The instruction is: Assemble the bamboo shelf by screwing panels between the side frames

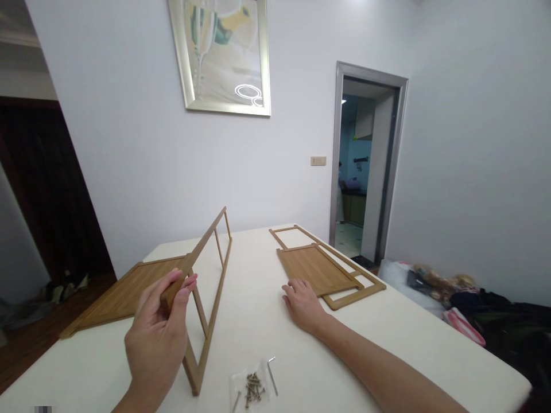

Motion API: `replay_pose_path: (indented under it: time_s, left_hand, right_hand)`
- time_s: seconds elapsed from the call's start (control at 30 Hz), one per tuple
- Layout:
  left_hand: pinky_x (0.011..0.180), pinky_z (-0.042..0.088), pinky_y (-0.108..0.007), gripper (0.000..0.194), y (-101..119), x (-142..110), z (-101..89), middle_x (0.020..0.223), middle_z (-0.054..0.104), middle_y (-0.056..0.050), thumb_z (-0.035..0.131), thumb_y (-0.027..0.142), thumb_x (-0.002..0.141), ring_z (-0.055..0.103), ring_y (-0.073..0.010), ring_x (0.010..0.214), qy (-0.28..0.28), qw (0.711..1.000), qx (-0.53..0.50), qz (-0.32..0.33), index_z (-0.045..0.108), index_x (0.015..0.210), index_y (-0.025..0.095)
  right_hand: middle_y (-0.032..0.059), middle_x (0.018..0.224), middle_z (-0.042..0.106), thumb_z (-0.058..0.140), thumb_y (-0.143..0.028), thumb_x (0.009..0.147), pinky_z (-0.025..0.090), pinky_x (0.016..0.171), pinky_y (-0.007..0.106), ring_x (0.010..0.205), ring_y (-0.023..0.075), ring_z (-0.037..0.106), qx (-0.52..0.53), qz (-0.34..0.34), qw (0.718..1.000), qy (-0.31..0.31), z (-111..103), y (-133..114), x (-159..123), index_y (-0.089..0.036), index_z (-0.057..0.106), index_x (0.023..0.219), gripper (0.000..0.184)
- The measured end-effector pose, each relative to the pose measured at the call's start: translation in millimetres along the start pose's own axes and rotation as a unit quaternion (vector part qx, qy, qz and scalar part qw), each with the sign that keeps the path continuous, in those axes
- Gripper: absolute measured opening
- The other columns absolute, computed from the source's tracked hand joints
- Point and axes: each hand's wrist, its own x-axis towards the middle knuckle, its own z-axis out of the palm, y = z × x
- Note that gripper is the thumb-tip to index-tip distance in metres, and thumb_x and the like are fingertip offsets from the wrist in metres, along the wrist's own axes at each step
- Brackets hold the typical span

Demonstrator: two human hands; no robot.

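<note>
My left hand (157, 330) is wrapped round the near end of the top rail of a wooden side frame (209, 321), which stands on edge on the table. My right hand (303, 304) rests by the near left edge of a wooden panel (316, 268), its fingertips at or on that edge; I cannot tell whether they grip it. This panel lies over a second wooden frame (355, 297) lying flat. Near me are a clear plastic bag of screws (253, 390) and a hex key (272, 376).
The white table (253, 269) carries another wooden panel (124, 289) on the left, behind the standing frame. Clothes and soft items (447, 287) are heaped beyond the table's right edge. A doorway (355, 172) opens in the back wall, and a framed picture (228, 63) hangs there.
</note>
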Motion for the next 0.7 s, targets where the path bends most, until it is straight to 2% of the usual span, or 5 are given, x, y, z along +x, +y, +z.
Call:
replay_pose_path:
  time_s: [0.1,0.17,0.4,0.57,0.7]
  left_hand:
    - [0.106,0.042,-0.030,0.026,-1,-2,1.1,0.113,0.065,-0.002,0.064,0.031,0.083,0.062,-0.0191,0.108,0.000,0.994,0.046,0.097,0.068,0.107,0.022]
    - [0.102,0.045,-0.031,0.029,-2,-2,1.7,0.115,0.065,-0.003,0.064,0.033,0.083,0.064,-0.0199,0.105,-0.013,0.994,0.045,0.099,0.067,0.110,0.022]
    - [0.089,0.051,-0.034,0.065,-32,-12,3.2,0.092,0.072,-0.003,0.066,0.042,0.080,0.068,-0.0230,0.096,-0.101,0.994,0.004,-0.045,0.043,0.138,0.025]
    - [0.066,0.051,-0.029,0.050,-68,-31,-3.5,0.068,0.064,-0.001,0.067,0.060,0.071,0.063,-0.0198,0.068,-0.151,0.980,0.021,-0.129,0.062,0.102,0.020]
    - [0.054,0.041,-0.025,0.046,-87,-46,-9.2,0.056,0.054,0.000,0.058,0.065,0.076,0.050,-0.0148,0.055,-0.203,0.968,0.019,-0.143,0.055,0.066,0.020]
  right_hand:
    - [0.0110,0.105,0.061,0.046,-0.020,0.092,0.035,0.086,0.036,0.097,0.0228,0.054,0.000,0.001,1.000,-0.003,1,0,0,-0.018,0.059,0.109,0.021]
    - [0.0103,0.104,0.061,0.047,-0.019,0.092,0.035,0.085,0.035,0.097,0.0225,0.054,0.001,0.002,1.000,-0.003,1,1,0,-0.018,0.059,0.109,0.021]
    - [0.0096,0.102,0.062,0.047,-0.019,0.093,0.035,0.085,0.035,0.095,0.0220,0.055,0.005,0.000,1.000,-0.003,3,0,1,-0.018,0.060,0.107,0.020]
    - [0.0091,0.100,0.063,0.046,-0.020,0.093,0.035,0.084,0.034,0.093,0.0216,0.056,0.000,-0.001,1.000,-0.008,3,0,1,-0.019,0.061,0.105,0.019]
    - [0.0096,0.099,0.063,0.045,-0.021,0.094,0.035,0.084,0.034,0.093,0.0216,0.056,-0.001,-0.007,1.000,-0.014,3,0,2,-0.019,0.061,0.106,0.020]
